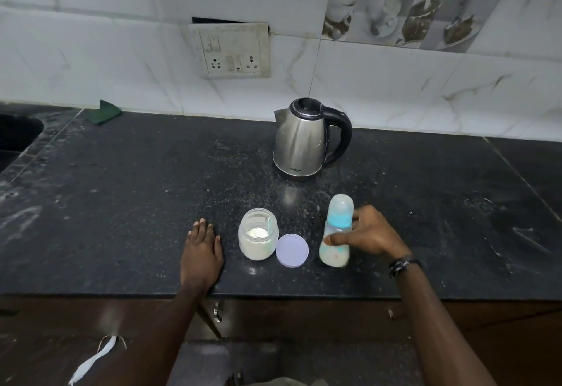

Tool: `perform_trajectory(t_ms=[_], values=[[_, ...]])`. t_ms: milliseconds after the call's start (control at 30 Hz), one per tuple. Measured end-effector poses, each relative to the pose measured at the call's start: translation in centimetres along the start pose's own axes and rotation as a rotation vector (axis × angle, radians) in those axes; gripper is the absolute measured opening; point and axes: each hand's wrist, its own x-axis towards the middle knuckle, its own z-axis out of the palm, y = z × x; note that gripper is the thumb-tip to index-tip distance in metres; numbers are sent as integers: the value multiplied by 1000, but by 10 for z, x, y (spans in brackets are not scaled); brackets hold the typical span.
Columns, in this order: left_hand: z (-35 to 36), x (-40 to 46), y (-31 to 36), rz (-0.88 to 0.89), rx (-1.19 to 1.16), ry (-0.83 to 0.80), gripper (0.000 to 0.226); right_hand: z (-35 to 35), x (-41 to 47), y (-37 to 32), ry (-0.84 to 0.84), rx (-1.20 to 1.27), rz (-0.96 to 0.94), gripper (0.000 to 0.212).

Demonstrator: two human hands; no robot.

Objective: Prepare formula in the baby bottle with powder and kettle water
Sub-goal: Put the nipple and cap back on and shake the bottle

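My right hand (369, 235) grips the baby bottle (337, 235) round its middle; the bottle is capped, has a blue collar, holds pale liquid and looks blurred. Left of it lies a lilac lid (292, 251), flat on the counter. An open clear jar (258, 233) with white powder and a scoop inside stands beside the lid. My left hand (202, 252) rests flat on the black counter (121, 203), fingers straight, left of the jar. A steel kettle (304, 139) with a black handle stands farther back, its lid down.
A green cloth (102, 112) lies at the back left by the tiled wall. A sink (15, 139) is at the far left. A wall socket panel (232, 49) sits above the counter. Cabinet handles (216, 311) show below the front edge.
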Motion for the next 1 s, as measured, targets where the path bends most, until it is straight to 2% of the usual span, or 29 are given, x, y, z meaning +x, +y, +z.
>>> perform_trajectory(t_ms=[67,133,200,267,333,400,467,533,600,733,933,1000], values=[[0,0,1,-4,1,-8,51,0,0,0,86,68,-46,39],[0,-2,0,-8,5,-6,50,0,6,1,178,-9,35,53],[0,-3,-1,-4,-1,6,51,-3,4,-2,134,-147,77,59],[-1,-2,0,0,-9,7,51,-2,3,0,43,-15,6,47],[0,-1,1,-6,-8,-4,52,-3,1,-2,94,109,-10,44],[1,-2,0,-11,-5,-10,52,-2,4,-1,193,-14,60,54],[0,-3,0,-5,-5,-6,52,0,0,-3,167,-100,100,62],[-1,-1,0,4,-7,-2,52,2,0,0,98,109,60,57],[0,-1,1,-2,-5,-10,52,3,0,-1,168,280,74,55],[-1,-2,0,-6,2,0,51,2,0,0,207,293,63,65],[-2,-1,2,-4,9,-7,51,1,4,7,240,292,68,52],[-2,-2,1,-1,11,-3,51,-1,5,6,155,364,24,45]])
